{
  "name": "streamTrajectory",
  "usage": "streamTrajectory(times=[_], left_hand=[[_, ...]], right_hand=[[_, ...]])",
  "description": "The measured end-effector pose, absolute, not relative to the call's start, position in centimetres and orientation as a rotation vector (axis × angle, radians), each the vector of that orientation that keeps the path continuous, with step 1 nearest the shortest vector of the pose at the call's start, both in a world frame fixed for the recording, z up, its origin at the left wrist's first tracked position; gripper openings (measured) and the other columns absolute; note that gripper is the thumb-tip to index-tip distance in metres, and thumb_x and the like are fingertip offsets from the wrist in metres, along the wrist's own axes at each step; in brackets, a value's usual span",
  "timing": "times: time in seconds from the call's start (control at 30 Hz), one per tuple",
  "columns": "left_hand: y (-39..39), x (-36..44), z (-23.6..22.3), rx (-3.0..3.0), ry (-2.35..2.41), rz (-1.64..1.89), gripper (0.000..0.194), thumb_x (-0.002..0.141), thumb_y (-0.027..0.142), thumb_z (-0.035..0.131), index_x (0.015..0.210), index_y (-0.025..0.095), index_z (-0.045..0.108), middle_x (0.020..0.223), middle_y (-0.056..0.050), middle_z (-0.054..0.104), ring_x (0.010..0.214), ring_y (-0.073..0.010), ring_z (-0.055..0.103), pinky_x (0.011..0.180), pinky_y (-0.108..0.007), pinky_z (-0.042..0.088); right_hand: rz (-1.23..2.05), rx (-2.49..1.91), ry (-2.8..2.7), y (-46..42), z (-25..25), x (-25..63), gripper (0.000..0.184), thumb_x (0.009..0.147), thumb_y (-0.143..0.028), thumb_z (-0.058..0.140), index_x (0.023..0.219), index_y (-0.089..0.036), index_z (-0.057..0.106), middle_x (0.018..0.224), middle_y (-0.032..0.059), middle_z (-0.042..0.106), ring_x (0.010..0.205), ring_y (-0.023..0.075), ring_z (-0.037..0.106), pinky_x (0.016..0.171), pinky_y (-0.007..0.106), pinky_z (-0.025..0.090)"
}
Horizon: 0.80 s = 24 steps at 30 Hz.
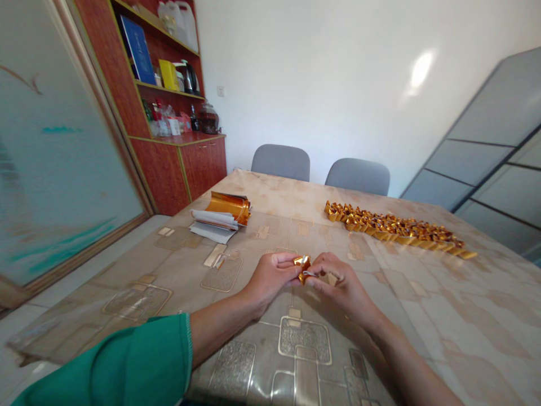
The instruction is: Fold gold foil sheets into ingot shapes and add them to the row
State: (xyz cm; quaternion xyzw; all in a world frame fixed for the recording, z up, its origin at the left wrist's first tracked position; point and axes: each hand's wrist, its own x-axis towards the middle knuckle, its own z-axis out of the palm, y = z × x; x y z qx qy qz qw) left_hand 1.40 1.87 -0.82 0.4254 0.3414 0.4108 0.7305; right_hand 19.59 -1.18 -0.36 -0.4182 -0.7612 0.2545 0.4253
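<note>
Between both hands, just above the table, is a small folded piece of gold foil paper [302, 261] with a pale edge showing. My left hand [274, 277] pinches its left side, thumb and fingers closed on it. On the right side, my right hand [333, 279] grips the pale folded edge between thumb and fingertips. Beyond my left hand lies a curled stack of gold foil sheets [228, 210] with whitish backs. Over to the right, rows of folded gold foil pieces [395, 228] are lined up close together.
A patterned plastic cover lies on the table [253, 332]. Two grey chairs [280, 162] [357, 175] stand at its far side against the white wall. A red-brown cabinet [169, 163] with bottles and a kettle stands at the back left, beside a glass door [63, 146].
</note>
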Motion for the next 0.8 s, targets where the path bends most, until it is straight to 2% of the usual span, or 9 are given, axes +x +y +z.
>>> streamTrajectory(times=[0.17,0.3,0.4,0.5,0.57,0.7,0.8], left_hand=[[1.5,1.5,-0.7,0.944,0.751,0.953,0.021,0.07,0.017,0.08,0.09,0.012,0.077,0.086,-0.007,0.076,0.075,-0.014,0.068,0.068,-0.022,0.052],[1.4,1.4,-0.8,0.854,0.766,0.936,0.023,0.07,0.017,0.081,0.092,0.012,0.075,0.092,-0.009,0.076,0.079,-0.0148,0.069,0.073,-0.023,0.054],[1.4,1.4,-1.0,0.82,0.743,0.95,0.027,0.07,0.018,0.082,0.095,0.011,0.074,0.094,-0.01,0.076,0.082,-0.0158,0.07,0.077,-0.025,0.056],[1.6,1.4,-0.9,0.776,0.723,0.991,0.024,0.071,0.016,0.082,0.092,0.011,0.073,0.092,-0.01,0.076,0.082,-0.0167,0.071,0.079,-0.028,0.057],[1.8,1.4,-0.8,0.737,0.737,1.01,0.02,0.072,0.013,0.081,0.09,0.011,0.072,0.09,-0.009,0.076,0.08,-0.0163,0.071,0.079,-0.029,0.058],[2.1,1.1,-0.6,0.722,0.786,1.008,0.017,0.073,0.008,0.078,0.089,0.012,0.072,0.089,-0.008,0.076,0.076,-0.0144,0.071,0.074,-0.026,0.058],[2.1,1.0,-0.7,0.81,0.768,0.978,0.019,0.073,0.013,0.078,0.092,0.01,0.073,0.089,-0.009,0.076,0.075,-0.0139,0.07,0.071,-0.024,0.056]], right_hand=[[0.839,-1.154,-1.622,-1.2,-1.2,18.6,0.024,0.085,-0.04,0.07,0.07,-0.022,0.064,0.069,0.0,0.06,0.066,0.0169,0.052,0.062,0.03,0.039],[0.758,-1.204,-1.606,-1.2,-1.3,18.3,0.024,0.086,-0.036,0.068,0.068,-0.022,0.06,0.068,-0.0007,0.056,0.065,0.0164,0.05,0.061,0.029,0.037],[0.714,-1.167,-1.671,-1.3,-1.2,18.2,0.017,0.089,-0.032,0.064,0.075,-0.023,0.062,0.074,0.0001,0.057,0.071,0.0176,0.052,0.066,0.031,0.04],[0.709,-1.048,-1.773,-1.6,-0.8,18.2,0.005,0.089,-0.029,0.066,0.089,-0.027,0.07,0.09,0.0029,0.06,0.088,0.0211,0.056,0.079,0.035,0.043],[0.673,-0.999,-1.823,-1.6,-0.6,18.3,0.009,0.087,-0.026,0.069,0.094,-0.03,0.073,0.096,0.0035,0.059,0.095,0.0225,0.057,0.084,0.037,0.044],[0.47,-0.964,-1.963,-1.2,-0.5,19.0,0.021,0.086,-0.023,0.07,0.103,-0.035,0.075,0.097,0.0047,0.062,0.095,0.0232,0.057,0.081,0.038,0.046],[0.311,-0.91,-2.057,-0.9,-0.5,19.6,0.016,0.088,-0.024,0.068,0.098,-0.033,0.076,0.092,0.0047,0.063,0.088,0.0219,0.057,0.075,0.037,0.046]])
